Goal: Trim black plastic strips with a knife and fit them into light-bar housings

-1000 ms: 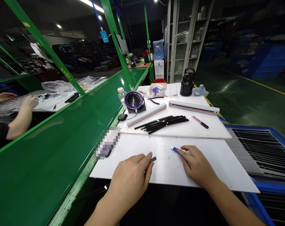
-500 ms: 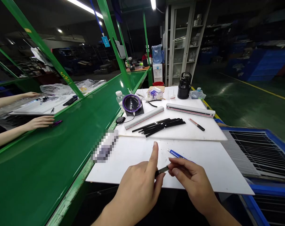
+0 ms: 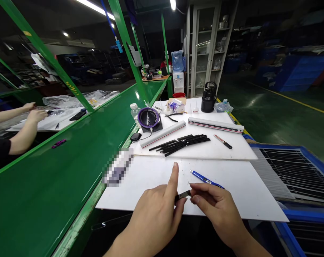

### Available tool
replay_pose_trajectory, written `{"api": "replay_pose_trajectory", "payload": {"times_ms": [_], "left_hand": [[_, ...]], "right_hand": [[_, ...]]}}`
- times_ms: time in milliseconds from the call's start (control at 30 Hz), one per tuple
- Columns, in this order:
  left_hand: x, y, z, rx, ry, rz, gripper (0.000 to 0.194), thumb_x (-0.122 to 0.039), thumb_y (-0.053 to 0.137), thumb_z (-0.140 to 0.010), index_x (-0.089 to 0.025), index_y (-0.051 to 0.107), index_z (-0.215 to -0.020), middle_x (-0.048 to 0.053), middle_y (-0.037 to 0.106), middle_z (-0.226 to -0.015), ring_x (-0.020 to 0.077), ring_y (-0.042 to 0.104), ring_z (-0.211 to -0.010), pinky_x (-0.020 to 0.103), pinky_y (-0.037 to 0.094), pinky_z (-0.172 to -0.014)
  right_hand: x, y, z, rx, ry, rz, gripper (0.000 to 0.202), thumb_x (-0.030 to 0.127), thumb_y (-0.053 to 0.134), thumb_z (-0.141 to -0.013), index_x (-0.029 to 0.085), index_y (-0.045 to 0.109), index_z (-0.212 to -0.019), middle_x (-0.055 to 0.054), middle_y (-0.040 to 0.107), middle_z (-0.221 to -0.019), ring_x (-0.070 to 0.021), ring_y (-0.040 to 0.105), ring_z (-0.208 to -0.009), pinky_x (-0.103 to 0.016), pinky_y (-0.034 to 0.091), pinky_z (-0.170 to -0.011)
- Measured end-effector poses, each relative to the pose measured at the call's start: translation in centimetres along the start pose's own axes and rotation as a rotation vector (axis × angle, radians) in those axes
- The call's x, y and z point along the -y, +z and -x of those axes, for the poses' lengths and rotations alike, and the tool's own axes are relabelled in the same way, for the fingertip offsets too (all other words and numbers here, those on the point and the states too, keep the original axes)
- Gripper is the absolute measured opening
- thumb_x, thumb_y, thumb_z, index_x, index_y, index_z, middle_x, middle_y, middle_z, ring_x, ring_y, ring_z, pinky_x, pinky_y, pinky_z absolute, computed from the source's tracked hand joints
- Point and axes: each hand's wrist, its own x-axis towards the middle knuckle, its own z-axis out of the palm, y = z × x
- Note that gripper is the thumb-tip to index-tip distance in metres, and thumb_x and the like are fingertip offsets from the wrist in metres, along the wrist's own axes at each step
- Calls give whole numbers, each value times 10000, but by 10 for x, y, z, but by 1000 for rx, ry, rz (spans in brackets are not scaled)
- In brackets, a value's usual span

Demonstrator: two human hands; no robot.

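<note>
My left hand (image 3: pixel 158 210) grips a dark, flat strip (image 3: pixel 182 195) between thumb and curled fingers, its index finger pointing forward. At the strip's right end, my right hand (image 3: pixel 218 207) has thumb and fingertips pinched together. Only a short length of the strip shows between the hands. Just beyond them a blue pen-like tool (image 3: pixel 206 178) lies on the white board (image 3: pixel 151 175). A bundle of thin black strips (image 3: pixel 182 143) rests farther back on a white foam sheet (image 3: pixel 231 153).
Two long white model train cars (image 3: pixel 215 125) lie behind the strips, near a utility knife (image 3: pixel 223 141), pliers (image 3: pixel 174 117) and a round purple-rimmed device (image 3: pixel 149 118). A black jug (image 3: pixel 209 97) stands at the back. Left is a green partition (image 3: pixel 57 178); a co-worker's hands (image 3: pixel 37 115) are beyond it.
My hands keep their hold on the strip and have barely shifted. The co-worker's nearer hand has left the purple object on the green surface and drawn back toward the white table.
</note>
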Motion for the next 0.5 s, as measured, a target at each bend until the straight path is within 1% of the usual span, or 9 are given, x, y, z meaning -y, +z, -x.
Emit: {"api": "replay_pose_trajectory", "payload": {"times_ms": [100, 167, 200, 267, 333, 367, 400, 433, 500], "left_hand": [[1, 2, 1, 10, -4, 14, 807, -276, 444, -938, -193, -126, -1504, 54, 673, -830, 235, 615, -676, 322, 462, -595], [1, 3, 2, 41, 0, 36, 790, -283, 448, -935, -187, -82, -1513, 62, 674, -833, 236, 619, -696, 328, 474, -630], [1, 3, 2, 69, 4, 53, 753, -288, 449, -934, -189, -15, -1520, 68, 676, -845, 238, 623, -713, 332, 477, -649], [1, 1, 1, 142, 5, 102, 600, -288, 435, -941, -217, 214, -1493, 76, 683, -892, 246, 631, -772, 341, 475, -693], [3, -3, 1, 217, -33, 206, 397, -286, 407, -955, -259, 464, -1347, 62, 684, -934, 239, 628, -832, 338, 459, -743], [5, -5, 2, 251, -81, 281, 318, -296, 394, -964, -268, 545, -1242, 48, 682, -927, 228, 619, -843, 329, 448, -759], [8, -5, 4, 291, -146, 373, 268, -321, 384, -972, -264, 591, -1132, 32, 676, -891, 213, 608, -831, 315, 437, -759], [11, -5, 8, 325, -221, 477, 256, -360, 378, -977, -251, 605, -1023, 20, 661, -846, 196, 593, -811, 299, 426, -754], [20, 2, 21, 382, -372, 709, 330, -452, 371, -976, -216, 562, -848, 5, 602, -750, 165, 550, -758, 271, 405, -736]], "right_hand": [[1, 1, -1, 28, -53, 62, 206, 314, 681, -890, 257, 716, -1086, -41, 688, -1008, -203, 643, -937, -298, 528, -837], [2, 1, -2, 54, -104, 133, 150, 292, 664, -893, 269, 738, -1022, -25, 698, -938, -187, 648, -865, -276, 530, -781], [2, 0, -1, 61, -129, 167, 129, 286, 655, -894, 272, 744, -986, -16, 701, -899, -179, 648, -825, -266, 531, -746], [2, -4, -1, 62, -168, 239, 116, 288, 639, -899, 279, 743, -948, -4, 701, -862, -173, 646, -786, -257, 533, -700], [0, -12, -2, 31, -245, 371, 137, 299, 635, -899, 287, 720, -1006, -2, 697, -911, -181, 643, -824, -277, 539, -729], [-1, -18, -4, 11, -297, 474, 173, 300, 623, -906, 286, 699, -1060, -7, 688, -951, -190, 636, -862, -303, 538, -768], [-4, -25, -6, -7, -341, 598, 214, 296, 602, -915, 280, 673, -1117, -18, 674, -991, -203, 622, -904, -340, 530, -816], [-8, -33, -9, -28, -370, 731, 255, 288, 579, -922, 265, 647, -1166, -34, 656, -1033, -222, 602, -952, -386, 516, -860], [-19, -48, -15, -58, -363, 976, 321, 265, 545, -918, 214, 608, -1228, -79, 616, -1103, -273, 551, -1035, -482, 483, -909]]}}
